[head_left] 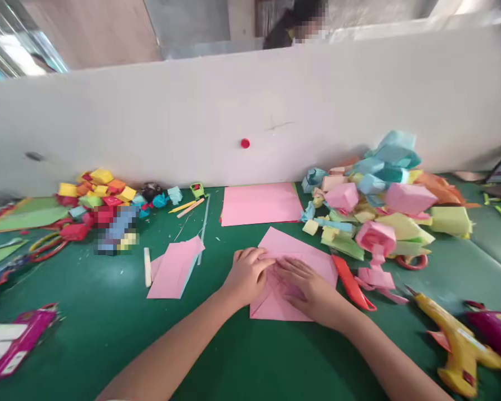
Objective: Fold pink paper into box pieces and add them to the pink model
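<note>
A pink sheet of paper with crease lines lies on the green table in front of me, its upper corner pointing away. My left hand is on the sheet's left side, its fingers bent and close together, gripping the paper there. Flat on the middle of the same sheet rests my right hand, fingers stretched out and slightly apart. The two hands' fingertips nearly meet. Just right of the sheet lies a red box cutter. What is under my palms is hidden.
Pink sheets lie by the white partition. Cut pink pieces are at left. Folded paper shapes pile up at right and left. A yellow glue gun lies front right. Beyond the partition is a person.
</note>
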`<state>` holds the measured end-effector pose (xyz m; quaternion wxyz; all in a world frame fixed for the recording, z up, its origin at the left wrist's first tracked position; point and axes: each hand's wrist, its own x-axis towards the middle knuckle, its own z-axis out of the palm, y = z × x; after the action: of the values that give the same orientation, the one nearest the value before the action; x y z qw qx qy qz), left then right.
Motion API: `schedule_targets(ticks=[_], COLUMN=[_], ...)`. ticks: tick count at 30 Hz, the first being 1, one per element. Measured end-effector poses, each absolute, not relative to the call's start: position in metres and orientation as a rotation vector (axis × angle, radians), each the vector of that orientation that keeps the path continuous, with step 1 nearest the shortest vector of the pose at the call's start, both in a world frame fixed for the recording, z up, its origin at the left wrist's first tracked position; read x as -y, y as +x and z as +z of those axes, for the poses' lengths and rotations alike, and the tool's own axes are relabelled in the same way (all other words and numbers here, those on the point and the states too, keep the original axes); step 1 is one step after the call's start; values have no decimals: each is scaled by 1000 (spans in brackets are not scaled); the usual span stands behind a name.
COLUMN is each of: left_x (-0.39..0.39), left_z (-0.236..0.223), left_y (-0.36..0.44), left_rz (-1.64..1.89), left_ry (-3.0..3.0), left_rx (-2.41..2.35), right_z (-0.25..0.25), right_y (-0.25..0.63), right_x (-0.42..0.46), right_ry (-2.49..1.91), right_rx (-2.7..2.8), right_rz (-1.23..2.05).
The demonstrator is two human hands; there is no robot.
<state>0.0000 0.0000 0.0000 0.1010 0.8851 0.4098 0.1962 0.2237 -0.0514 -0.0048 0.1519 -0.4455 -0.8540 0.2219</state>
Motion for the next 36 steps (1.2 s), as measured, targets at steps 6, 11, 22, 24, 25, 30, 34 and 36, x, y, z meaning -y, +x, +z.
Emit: schedule_targets(ticks=[6, 11, 22, 24, 25, 30, 34, 36], left_x=[-1, 1, 47, 45, 44, 38, 36, 34], left_z=[-3, 3, 11, 9, 7, 3, 5, 7], left_y=[-2, 0, -25, -29, -30, -29, -26, -25], left_rz=[672, 728, 459, 447, 459, 600, 760, 782], left_ry=[2603, 2661, 2771, 2824, 2857, 2993, 2954, 2882], left_rx=[-1220, -1111, -739, -700, -676, -576, -549, -576], right_z=[-8, -18, -19, -18, -17, -3, 9, 13], right_y=[224, 219, 218, 218, 218, 223, 230, 233], right_x=[49, 54, 55, 55, 55, 59, 65, 66], right_ry=[-1283, -1221, -1197, -1217, -1232, -1305, -1303, -1279], right_rx=[2501, 2640, 2644, 2642, 2641, 2608, 2571, 2566], right_rz=[485, 125, -51, 3, 45, 379, 646, 715])
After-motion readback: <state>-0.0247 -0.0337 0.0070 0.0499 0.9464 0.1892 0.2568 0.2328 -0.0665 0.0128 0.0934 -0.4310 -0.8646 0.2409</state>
